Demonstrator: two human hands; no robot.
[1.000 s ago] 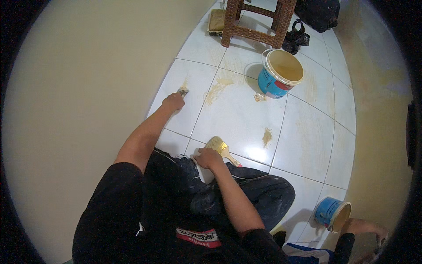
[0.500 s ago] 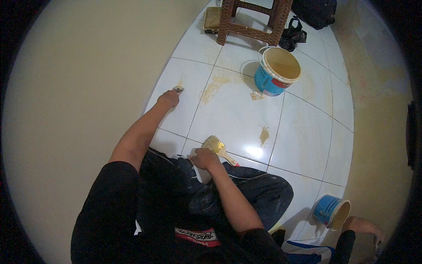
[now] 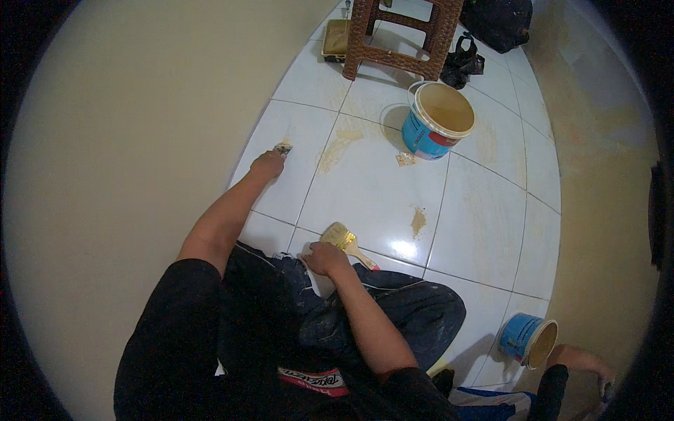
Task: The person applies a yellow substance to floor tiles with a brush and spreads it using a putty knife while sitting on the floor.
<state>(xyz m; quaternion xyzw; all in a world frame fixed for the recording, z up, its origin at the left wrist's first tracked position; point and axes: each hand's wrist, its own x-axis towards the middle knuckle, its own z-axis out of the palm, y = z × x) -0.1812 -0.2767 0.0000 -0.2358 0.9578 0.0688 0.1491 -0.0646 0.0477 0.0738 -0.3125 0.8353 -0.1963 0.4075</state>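
Observation:
Out ahead on the left, my left hand (image 3: 267, 165) is closed around a small scraper (image 3: 283, 149). Its blade meets the white tile beside a beige paint smear. My right hand (image 3: 325, 259) is low near my legs, fingers curled; whatever they hold, if anything, is hidden. Just beyond that hand a wide paintbrush (image 3: 348, 241) lies on the floor, with a yellow ferrule, pale bristles and a red-tipped wooden handle. Further off, a blue and white paint bucket (image 3: 421, 135) stands upright, its inside coated beige.
A beige wall (image 3: 140, 154) runs along my left. Beyond the bucket stand a brown stool (image 3: 390, 56), a paint tray (image 3: 336, 36) and black bags (image 3: 463, 64). At the lower right, a second bucket (image 3: 516, 337) is beside another person's arm (image 3: 581, 360). Dried paint marks (image 3: 340, 149) streak the tiles.
The view has tilted slightly, so the floor things sit a little lower in it. My left hand stays at the same paint smear with the scraper; my right hand has barely moved.

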